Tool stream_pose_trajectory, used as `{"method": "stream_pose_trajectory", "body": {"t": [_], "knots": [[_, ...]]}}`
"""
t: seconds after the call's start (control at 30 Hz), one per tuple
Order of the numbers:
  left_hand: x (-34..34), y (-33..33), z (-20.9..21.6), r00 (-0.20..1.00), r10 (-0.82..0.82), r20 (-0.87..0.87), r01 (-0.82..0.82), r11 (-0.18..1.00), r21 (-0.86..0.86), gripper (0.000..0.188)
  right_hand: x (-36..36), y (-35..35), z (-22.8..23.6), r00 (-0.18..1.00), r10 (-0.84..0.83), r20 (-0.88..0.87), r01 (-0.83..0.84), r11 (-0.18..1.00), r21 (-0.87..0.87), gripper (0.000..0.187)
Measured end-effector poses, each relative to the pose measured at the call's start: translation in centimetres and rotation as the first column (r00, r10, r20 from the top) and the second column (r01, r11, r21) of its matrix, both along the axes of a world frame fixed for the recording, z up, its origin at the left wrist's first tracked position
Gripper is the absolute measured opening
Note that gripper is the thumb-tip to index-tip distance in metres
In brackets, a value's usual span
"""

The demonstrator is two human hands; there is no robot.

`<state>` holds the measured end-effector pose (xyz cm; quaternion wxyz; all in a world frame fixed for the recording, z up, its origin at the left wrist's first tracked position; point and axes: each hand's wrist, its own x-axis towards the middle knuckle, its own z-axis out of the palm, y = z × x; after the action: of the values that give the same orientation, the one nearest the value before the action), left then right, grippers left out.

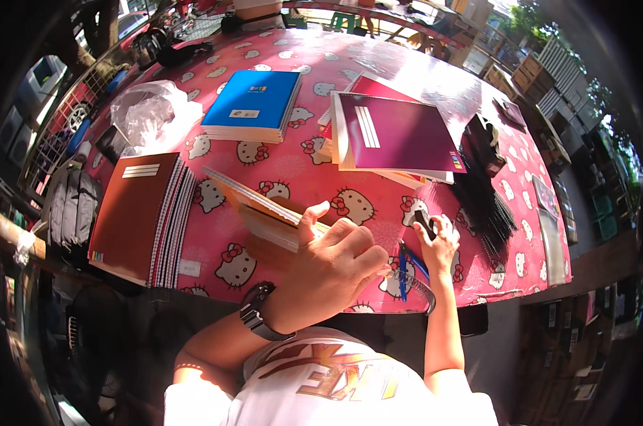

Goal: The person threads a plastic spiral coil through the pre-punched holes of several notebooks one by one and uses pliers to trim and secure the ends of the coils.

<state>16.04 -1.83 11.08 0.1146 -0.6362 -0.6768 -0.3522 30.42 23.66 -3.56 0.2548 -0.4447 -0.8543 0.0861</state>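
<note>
My left hand (336, 266), with a dark watch on its wrist, grips the near edge of a tilted notebook (257, 202), which stands partly on edge. Its cover is mostly turned from sight. Over to the right, my right hand (441, 245) closes its fingers round a small black object (424, 223) on the table; its kind is unclear. Just below that hand lie a blue-handled tool (404, 273), perhaps pliers, and a curved dark coil (427, 292). A bundle of black binding coils (488, 213) lies to the right of my right hand.
Brown spiral notebooks (133, 213) are stacked at left, blue notebooks (254, 99) at far centre, purple notebooks (400, 135) at far right. A clear plastic bag (151, 113) rests far left. A black box (483, 145) lies by the coils. The pink patterned tablecloth (300, 153) covers the table.
</note>
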Motion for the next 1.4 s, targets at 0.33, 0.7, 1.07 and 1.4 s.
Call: {"method": "stream_pose_trajectory", "body": {"t": [0.33,0.7,1.07,1.4], "knots": [[-0.3,1.6,-0.2,0.999,0.006,0.046,-0.012,0.991,0.134,0.021,1.5,-6.2,7.1,0.392,0.016,-0.920,-0.903,0.198,-0.381,0.073],[-3.5,1.0,-0.3,0.999,-0.032,-0.010,0.033,0.993,0.109,0.027,-1.2,-12.8,5.4,0.312,-0.485,-0.817,-0.943,-0.050,-0.330,0.067],[-4.9,0.4,-0.1,0.998,-0.006,-0.062,0.011,0.996,0.091,0.019,-3.5,-9.0,8.2,0.422,-0.004,-0.907,-0.906,0.040,-0.422,0.075],[-6.6,-0.5,-1.0,0.985,0.174,0.022,-0.175,0.966,0.188,0.034,-6.4,-6.9,13.3,0.284,0.497,-0.820,-0.939,-0.027,-0.342,0.065]]}}
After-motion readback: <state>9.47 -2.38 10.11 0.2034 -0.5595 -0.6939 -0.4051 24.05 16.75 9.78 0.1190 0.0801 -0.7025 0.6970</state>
